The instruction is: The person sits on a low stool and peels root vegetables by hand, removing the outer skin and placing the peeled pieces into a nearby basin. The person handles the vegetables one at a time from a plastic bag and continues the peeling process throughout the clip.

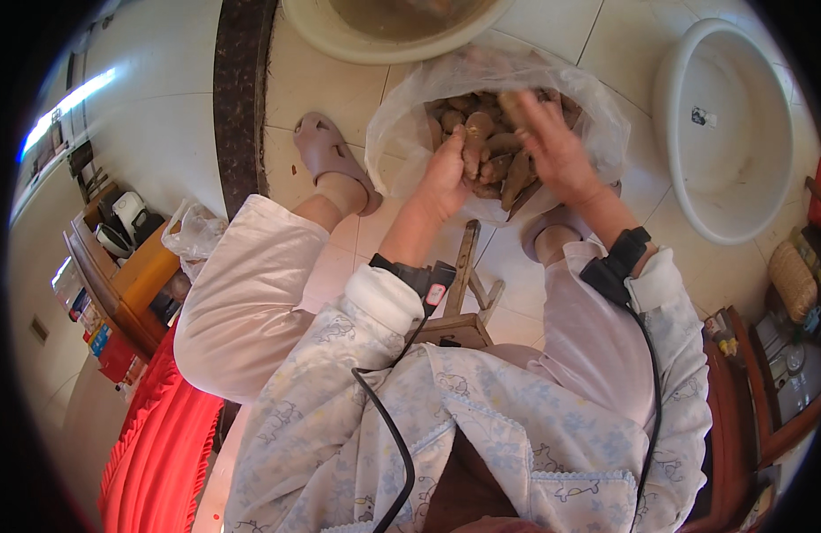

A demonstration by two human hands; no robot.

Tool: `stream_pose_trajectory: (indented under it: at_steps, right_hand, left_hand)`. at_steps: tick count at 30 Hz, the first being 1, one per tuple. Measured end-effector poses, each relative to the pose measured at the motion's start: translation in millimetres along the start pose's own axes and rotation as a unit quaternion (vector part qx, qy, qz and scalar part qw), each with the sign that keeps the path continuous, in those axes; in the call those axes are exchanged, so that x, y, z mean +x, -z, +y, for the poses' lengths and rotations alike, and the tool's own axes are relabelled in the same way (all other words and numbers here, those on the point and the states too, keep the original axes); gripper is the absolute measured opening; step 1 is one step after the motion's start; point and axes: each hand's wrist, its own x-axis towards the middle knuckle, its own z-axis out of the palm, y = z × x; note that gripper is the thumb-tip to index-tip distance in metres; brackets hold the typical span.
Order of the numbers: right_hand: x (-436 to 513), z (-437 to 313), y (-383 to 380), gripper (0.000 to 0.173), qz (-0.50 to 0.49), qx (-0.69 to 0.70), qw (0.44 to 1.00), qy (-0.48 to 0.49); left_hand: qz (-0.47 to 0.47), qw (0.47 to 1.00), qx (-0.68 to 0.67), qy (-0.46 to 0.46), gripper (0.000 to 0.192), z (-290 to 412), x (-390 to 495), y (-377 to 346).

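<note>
A clear plastic bag (pixel 400 143) stands wide-mouthed on the floor between the feet, filled with brown root tubers (pixel 517 174) that look like sweet potatoes. My left hand (pixel 449 170) is at the bag's left side, its thumb and fingers closed on one knobbly tuber (pixel 477 136). Over the right part of the opening is my right hand (pixel 547 143), blurred, with its fingers stretched out. A brownish thing lies by its fingertips; whether the hand holds it cannot be told. Both wrists wear black straps with cables.
A pale basin (pixel 330 43) with murky water stands beyond the bag. To the right is a white oval basin (pixel 677 140). A small wooden stool (pixel 454 330) is between the legs. Red cloth (pixel 157 446) and wooden furniture (pixel 134 286) are at the left; more furniture (pixel 730 400) is at the right.
</note>
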Motion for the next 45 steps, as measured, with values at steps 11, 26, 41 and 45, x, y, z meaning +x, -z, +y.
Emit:
stream_pose_trajectory:
  at_steps: [11,26,41,45]
  right_hand:
    - [-6.3,11.0,-7.5,0.048,0.005,0.137,0.991,-0.009]
    - [-9.1,2.4,20.1,0.049,0.081,0.209,0.972,-0.066]
    - [-5.8,-2.2,8.1,0.053,-0.091,0.205,0.971,-0.081]
    - [-7.0,5.4,5.4,0.059,-0.067,0.386,0.904,-0.173]
  left_hand:
    - [0.056,0.997,0.027,-0.044,0.037,-7.0,-0.9,-13.5]
    - [-0.064,0.983,0.131,-0.116,0.079,-1.3,-18.3,-20.1]
    - [-0.068,0.984,0.141,-0.081,0.060,1.9,-22.9,-18.8]
    - [-0.109,0.993,-0.027,-0.030,0.038,8.3,-18.3,-12.1]
